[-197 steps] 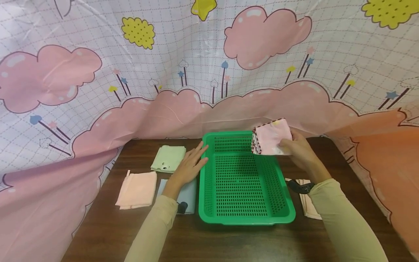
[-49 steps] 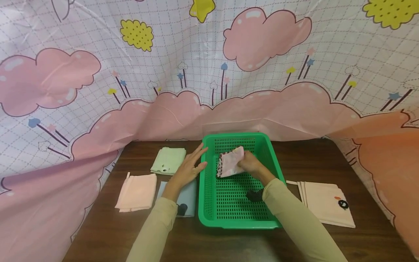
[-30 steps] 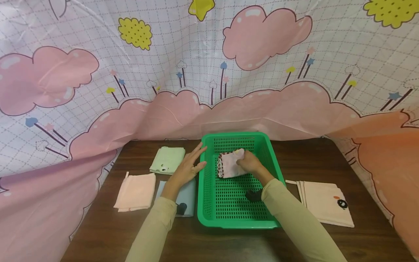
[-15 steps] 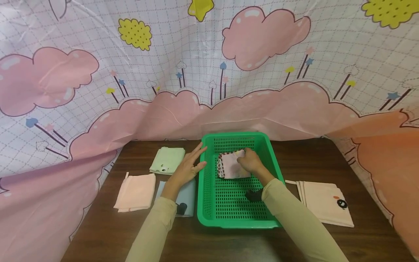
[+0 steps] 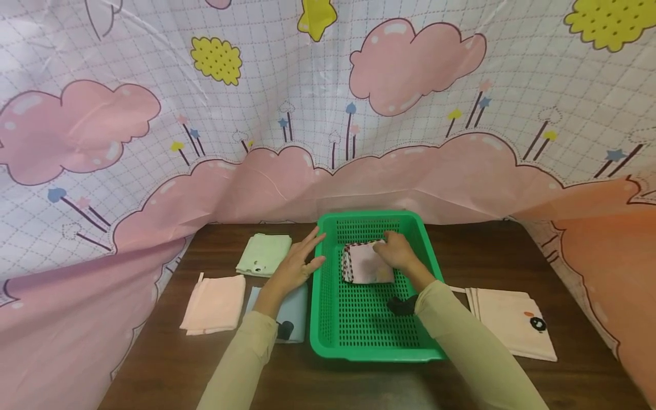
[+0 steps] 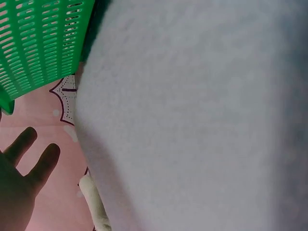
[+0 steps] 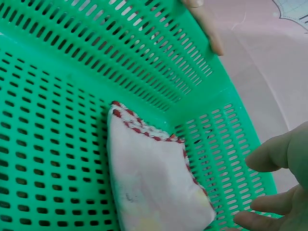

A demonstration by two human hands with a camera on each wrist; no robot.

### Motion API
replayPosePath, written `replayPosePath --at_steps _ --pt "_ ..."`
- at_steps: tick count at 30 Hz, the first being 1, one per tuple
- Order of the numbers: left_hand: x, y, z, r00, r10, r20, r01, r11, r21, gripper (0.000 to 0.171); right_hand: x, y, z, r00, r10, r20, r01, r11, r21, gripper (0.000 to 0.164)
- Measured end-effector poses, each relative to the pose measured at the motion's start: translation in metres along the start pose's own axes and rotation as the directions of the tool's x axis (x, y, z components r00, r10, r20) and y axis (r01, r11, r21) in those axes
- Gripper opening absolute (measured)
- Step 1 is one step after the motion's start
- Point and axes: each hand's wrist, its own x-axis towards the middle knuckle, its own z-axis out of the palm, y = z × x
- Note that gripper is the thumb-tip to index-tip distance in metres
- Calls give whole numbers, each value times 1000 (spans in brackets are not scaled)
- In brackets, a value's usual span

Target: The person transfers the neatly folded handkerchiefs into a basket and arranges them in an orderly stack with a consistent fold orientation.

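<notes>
We see a folded, pale pink cloth (image 5: 365, 264) with dark-and-white edging lying ungripped inside a green, perforated plastic basket (image 5: 376, 354).

At lower left of the head view we see a folded peach cloth (image 5: 215, 303); higher, a folded pale green cloth (image 5: 263, 254); and below that a folded blue-grey cloth (image 5: 297, 310), all on a dark brown wooden table (image 5: 154, 367). Left of centre, the left hand (image 5: 294, 266) rests straight fingers on the basket's left rim, gripping nothing. Near centre lies the pale pink cloth; at its upper right corner hangs the right hand (image 5: 399, 254), whose fingers we see loose and apart from the cloth in the right wrist view. At lower right lies a folded cream cloth (image 5: 512, 322).
</notes>
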Motion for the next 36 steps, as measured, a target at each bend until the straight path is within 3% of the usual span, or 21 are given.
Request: replayPosePath --at_steps 10,18,23,36 --pt "-1 0 0 1000 -4 -4 4 1000 -1 63 -9 -13 -2 998 -7 -58 -3 987 -161 72" --pt "0 -1 1 1000 -5 0 5 1000 10 64 -16 -19 2 990 -95 -105 53 936 -347 73" --pt "0 1 0 1000 -4 0 4 1000 11 64 -20 -22 1 982 -147 -115 91 917 -388 74" --pt "0 -1 1 1000 -7 4 7 1000 22 64 -27 -22 -16 983 -161 -83 104 878 -467 89"
